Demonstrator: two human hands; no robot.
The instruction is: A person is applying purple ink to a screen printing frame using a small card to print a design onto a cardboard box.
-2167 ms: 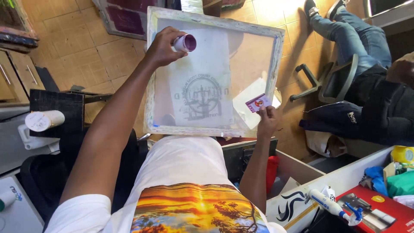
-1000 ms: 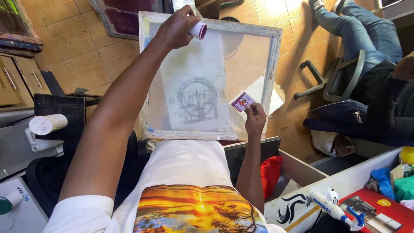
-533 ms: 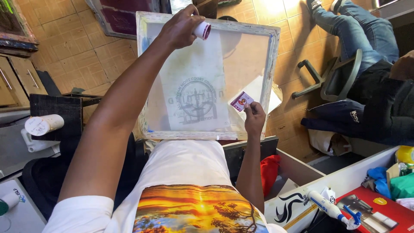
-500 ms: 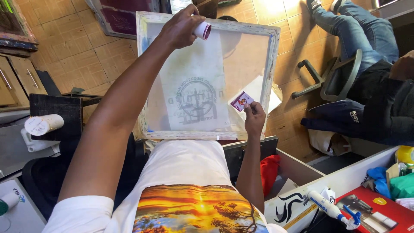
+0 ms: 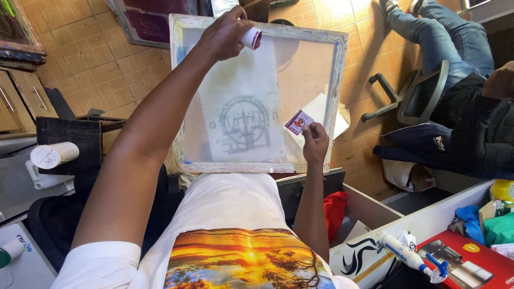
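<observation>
Closest to the camera is the person's own white shirt with a sunset print, and the screen-printing frame rests its near edge against the belly, tilted up and away. The frame is a pale wooden rectangle with stretched mesh; a round stencil design sits in the middle of the mesh, nearer the near edge.

The right hand is at the frame's near right corner, fingers pinched on a small card that lies against the mesh just right of the design. The card is pale with a red and purple patch; its print is too small to tell.

The left hand reaches to the frame's far edge, left of its middle, closed around a small white pot tipped on its side, with its pinkish open mouth turned toward the mesh.

To the right, by the near edge of a white desk, lie a white tube and a red box. Left of the frame stands a dark stand with a paper roll. Farther off on the tiled floor, another person in jeans sits in an office chair
</observation>
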